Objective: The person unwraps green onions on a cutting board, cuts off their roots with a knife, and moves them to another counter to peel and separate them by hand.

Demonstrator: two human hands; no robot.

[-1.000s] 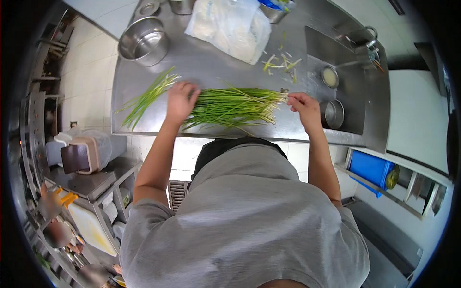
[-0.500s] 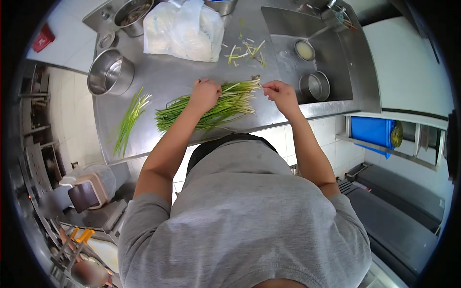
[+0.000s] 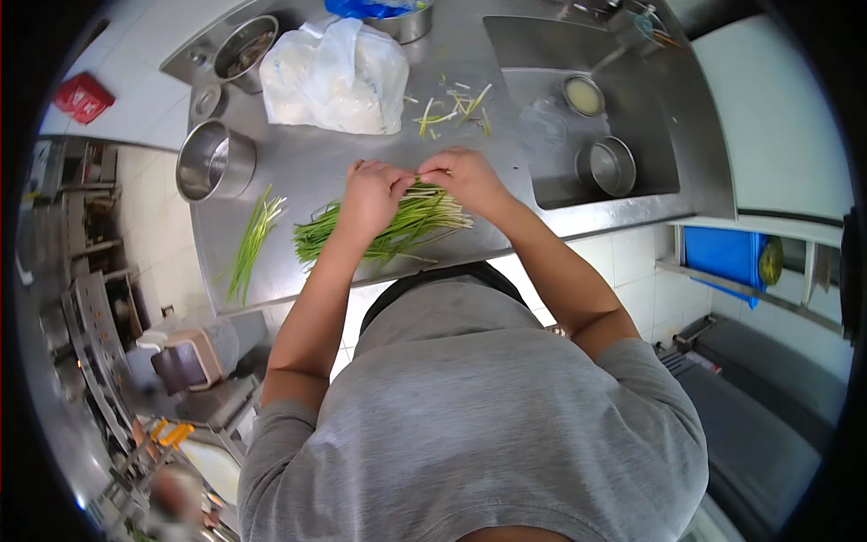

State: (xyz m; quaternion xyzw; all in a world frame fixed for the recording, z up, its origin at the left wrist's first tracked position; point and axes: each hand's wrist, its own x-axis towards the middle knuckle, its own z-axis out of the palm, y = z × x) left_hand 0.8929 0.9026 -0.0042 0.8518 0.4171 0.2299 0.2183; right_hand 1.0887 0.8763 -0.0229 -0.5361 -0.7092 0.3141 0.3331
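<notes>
A large bunch of thin scallions (image 3: 397,237) lies on the steel counter in front of me, green tops to the left and white ends to the right. Above its upper edge, my left hand (image 3: 370,199) and my right hand (image 3: 464,181) meet with their fingertips nearly touching. Both are closed in a pinch on a scallion, most of which the fingers hide. A smaller row of scallions (image 3: 256,242) lies apart on the left. Beyond my hands are scattered yellowish and white scallion scraps (image 3: 456,110).
A full white plastic bag (image 3: 336,79) stands at the back, beside a pot with dark contents (image 3: 246,56). An empty steel pot (image 3: 217,163) is at the left edge. The sink (image 3: 564,185) on the right holds a steel pot (image 3: 610,168) and a small bowl of pale liquid (image 3: 582,96).
My right hand has moved left from beyond the white ends to meet my left hand over the bunch. My left hand has turned its fingers toward it. The whole view has shifted slightly.
</notes>
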